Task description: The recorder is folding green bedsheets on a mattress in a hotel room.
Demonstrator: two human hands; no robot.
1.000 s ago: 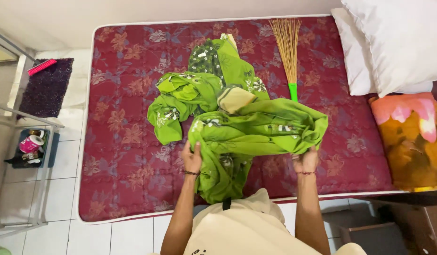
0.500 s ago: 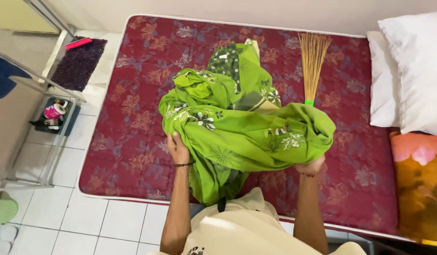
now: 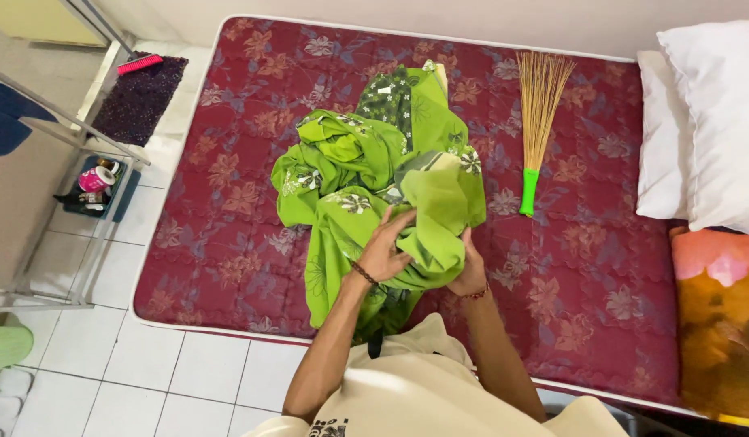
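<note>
The green floral sheet lies bunched mid-mattress, running roughly from 12 to 6 o'clock. Both hands meet at its 5 o'clock corner: left hand curled over a fold, right hand apparently pinching beneath, partly hidden. A broom lies at 3 o'clock.

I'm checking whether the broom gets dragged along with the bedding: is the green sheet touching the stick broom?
Apart. The head view shows bare maroon mattress between the green sheet and the stick broom along its whole length.
</note>
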